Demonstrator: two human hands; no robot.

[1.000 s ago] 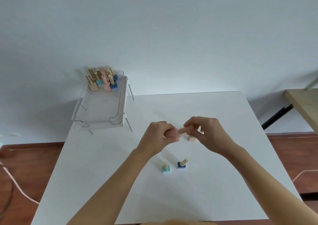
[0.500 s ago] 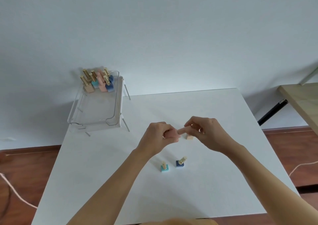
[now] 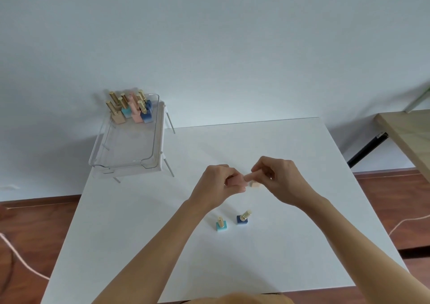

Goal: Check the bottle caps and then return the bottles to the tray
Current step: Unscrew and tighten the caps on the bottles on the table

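Both hands meet above the middle of the white table [image 3: 139,245] around a small pink bottle [image 3: 235,181]. My left hand [image 3: 217,183] grips its body and my right hand [image 3: 278,179] pinches its pink cap [image 3: 250,176]. Just behind the hands a beige bottle [image 3: 254,184] rests on the table, mostly hidden. Nearer me stand a teal bottle [image 3: 221,224] and a dark blue bottle [image 3: 242,218], each with a gold cap. The clear tray [image 3: 126,161] sits raised on thin legs at the table's far left corner, with several bottles [image 3: 131,109] clustered at its far end.
A wooden table [image 3: 409,136] with a black leg stands to the right. A thin cord [image 3: 23,264] runs over the wooden floor on the left, and another cord [image 3: 404,223] lies on the right. A pale wall rises behind the table.
The hands stay together on the pink bottle with barely any shift. The whole scene slides slightly in the frame as my head moves.
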